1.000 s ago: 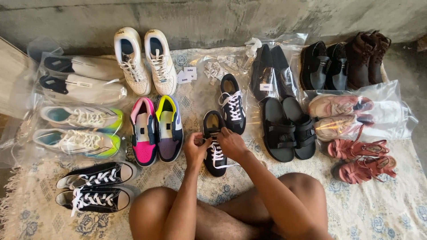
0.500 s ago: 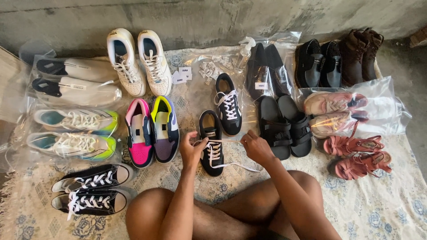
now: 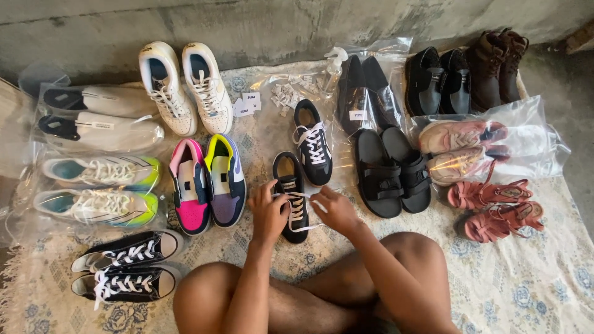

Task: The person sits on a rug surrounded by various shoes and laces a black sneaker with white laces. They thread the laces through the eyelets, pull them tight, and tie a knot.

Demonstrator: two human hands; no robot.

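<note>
Item: black sneaker (image 3: 292,193) with white laces, lying toe toward the person on a pale floral cloth (image 3: 526,291) spread on the floor, just in front of the crossed legs so both hands reach it without stretching

Left hand (image 3: 268,213): fingers pinched closed on a white lace (image 3: 296,196) at the sneaker's left edge, drawing it sideways

Right hand (image 3: 334,207): fingers likewise closed on the lace at the right edge, held taut across the tongue; a loose end trails below toward the knee

Mate: second black sneaker (image 3: 312,141), just beyond and to the right, already laced, set apart from the one in hand

Surrounding stock, laid out in pairs, toes mostly toward the person, apparently for display:
- pink and yellow-purple trainers (image 3: 207,182), just left
- black slide sandals (image 3: 393,172), just right
- black canvas shoes (image 3: 124,269), near left
- white trainers (image 3: 185,86), far row
- red strappy sandals (image 3: 495,207), right
- several pairs kept in clear bags (image 3: 99,117), likely against dust
</note>
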